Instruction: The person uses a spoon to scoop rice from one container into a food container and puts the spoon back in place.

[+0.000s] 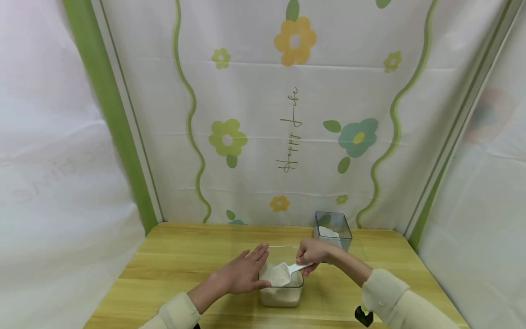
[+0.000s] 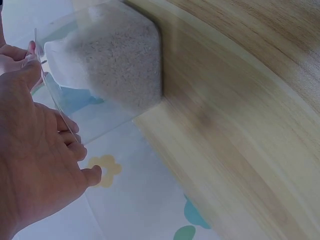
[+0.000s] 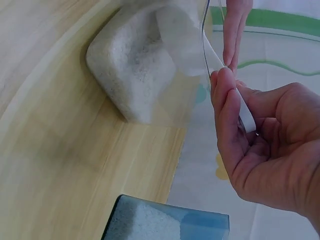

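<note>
A clear square container [image 1: 281, 299] of white rice [image 2: 120, 60] stands on the table in front of me. My right hand [image 1: 313, 252] grips the handle of a white scoop [image 1: 292, 268] at the container's right rim. In the head view the scoop's bowl lies within the opening, heaped with rice. My left hand [image 1: 243, 274] rests on the container's left rim, fingers straight and nothing held. In the left wrist view its fingertips [image 2: 75, 150] show right at the rim.
A grey-blue tinted container [image 1: 345, 236] with white contents stands behind my right hand, near the back of the wooden table [image 1: 185, 256]. A white curtain printed with flowers [image 1: 246, 100] rises behind the table, and white sheets hang on both sides.
</note>
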The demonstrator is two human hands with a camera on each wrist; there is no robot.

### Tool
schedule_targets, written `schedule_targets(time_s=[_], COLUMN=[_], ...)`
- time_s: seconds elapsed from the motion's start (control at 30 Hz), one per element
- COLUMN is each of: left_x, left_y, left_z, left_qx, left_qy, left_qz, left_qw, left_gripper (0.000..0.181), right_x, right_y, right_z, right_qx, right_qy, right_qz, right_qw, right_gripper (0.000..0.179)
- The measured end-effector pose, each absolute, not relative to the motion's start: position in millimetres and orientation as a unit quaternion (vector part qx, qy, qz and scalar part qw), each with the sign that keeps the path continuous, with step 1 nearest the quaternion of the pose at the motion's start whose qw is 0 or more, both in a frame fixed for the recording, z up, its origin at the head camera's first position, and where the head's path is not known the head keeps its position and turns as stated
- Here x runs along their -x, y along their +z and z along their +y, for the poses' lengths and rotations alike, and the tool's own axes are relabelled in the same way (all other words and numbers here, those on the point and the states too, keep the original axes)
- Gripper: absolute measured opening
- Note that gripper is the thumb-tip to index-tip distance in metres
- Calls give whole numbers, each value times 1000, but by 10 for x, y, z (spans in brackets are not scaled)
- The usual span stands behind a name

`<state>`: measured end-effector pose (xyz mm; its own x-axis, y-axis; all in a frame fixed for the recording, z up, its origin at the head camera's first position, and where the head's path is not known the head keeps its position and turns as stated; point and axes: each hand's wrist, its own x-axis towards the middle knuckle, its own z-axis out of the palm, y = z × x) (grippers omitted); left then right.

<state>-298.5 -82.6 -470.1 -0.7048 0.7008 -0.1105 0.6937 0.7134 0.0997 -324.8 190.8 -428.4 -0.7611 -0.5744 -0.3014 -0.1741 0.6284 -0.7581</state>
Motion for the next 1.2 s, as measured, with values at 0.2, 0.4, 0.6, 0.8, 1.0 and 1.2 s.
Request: schedule_targets(time_s=[0.2, 0.4, 0.6, 0.8, 1.0, 1.2], left_x=[2962, 2961, 2960, 2974, 2968, 2963], left_y=[-4697, -4678, -4681, -4704, -4693, -4686], left_z=[-834, -843, -844, -848, -847, -853], left_qx=[-380, -380, -382, -384, -385, -385], left_qy=[23, 23, 25, 31, 27, 22], left_qz=[923, 923, 922, 921, 921, 921], left_qw=[61, 64, 59, 57, 54, 55], left_gripper=[88, 90, 88, 86, 86, 88], right_x=[3201, 3159, 3144, 3123, 3090, 3085], right_y=[-4328, -4364, -4411, -4443, -4411, -4367], right_z=[1968, 2057, 2163, 2265, 2332, 2413], right_qx=[199, 197, 192, 181, 170, 183], right_qy=[-425, -466, -498, -526, -549, -553], right_qz=[844, 821, 804, 787, 772, 765], right_qw=[261, 263, 262, 267, 273, 274], right_gripper=[24, 26, 24, 26, 25, 25])
